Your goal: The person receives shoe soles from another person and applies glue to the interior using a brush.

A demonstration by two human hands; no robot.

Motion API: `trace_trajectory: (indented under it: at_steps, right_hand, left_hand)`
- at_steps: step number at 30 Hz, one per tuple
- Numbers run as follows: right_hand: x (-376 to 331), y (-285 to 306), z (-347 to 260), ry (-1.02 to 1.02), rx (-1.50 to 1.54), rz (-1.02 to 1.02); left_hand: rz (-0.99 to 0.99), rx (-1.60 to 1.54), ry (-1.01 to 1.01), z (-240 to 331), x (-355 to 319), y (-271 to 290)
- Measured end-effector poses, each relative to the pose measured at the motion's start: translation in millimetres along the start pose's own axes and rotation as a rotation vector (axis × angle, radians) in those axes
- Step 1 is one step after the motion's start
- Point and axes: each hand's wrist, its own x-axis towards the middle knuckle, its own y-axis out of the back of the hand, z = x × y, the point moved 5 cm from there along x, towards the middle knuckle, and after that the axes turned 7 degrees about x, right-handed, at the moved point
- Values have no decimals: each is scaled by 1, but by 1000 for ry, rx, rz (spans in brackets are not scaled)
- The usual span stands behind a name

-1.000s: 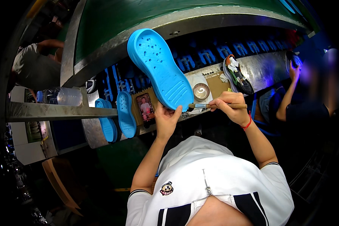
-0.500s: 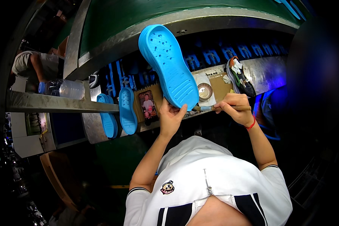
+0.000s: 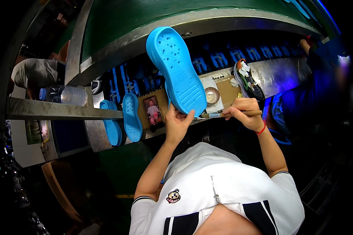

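Two hands were busy here, one per thing. The left hand (image 3: pixel 177 125) was pinching the near end of a big blue sole (image 3: pixel 180 74), thumb on the edge and the other fingers mostly tucked behind, so I can't tell how far under they reached. The sole was up in the air over the bench, inner face showing, holes toward the far end and grooves toward the near one.

The right hand (image 3: pixel 243 113) had its fingers closed around the wooden handle of a brush (image 3: pixel 215 115), bristles right by the sole's near end. Couldn't tell if they were touching it.

My guess on handling: it looked like light foam or rubber, a bit bendy, nothing fragile, though probably slick if the surface was wet. I'd grip the thick side wall near one end, since a one-end hold could let the far end sag or twist.

Just behind the brush sat a small bowl (image 3: pixel 212 89) on white paper. Another blue sole (image 3: pixel 132 117) lay left of a phone (image 3: pixel 152 109), and a sneaker (image 3: pixel 249 82) stood to the right.
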Motion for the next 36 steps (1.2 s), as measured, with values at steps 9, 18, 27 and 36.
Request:
trace_trajectory:
  at_steps: [9, 18, 27, 36]
  right_hand:
    - [-1, 9, 3, 59, -54, 0]
    - [4, 9, -2, 63, -84, -1]
    - [-1, 18, -8, 72, -98, 9]
    - [-19, 58, -34, -26, 273, 327]
  left_hand:
    - [-5, 2, -22, -1, 2, 1]
    - [-23, 0, -14, 3, 1, 0]
    - [-56, 47, -14, 10, 5, -2]
    - [-20, -124, -245, 199, 251, 57]
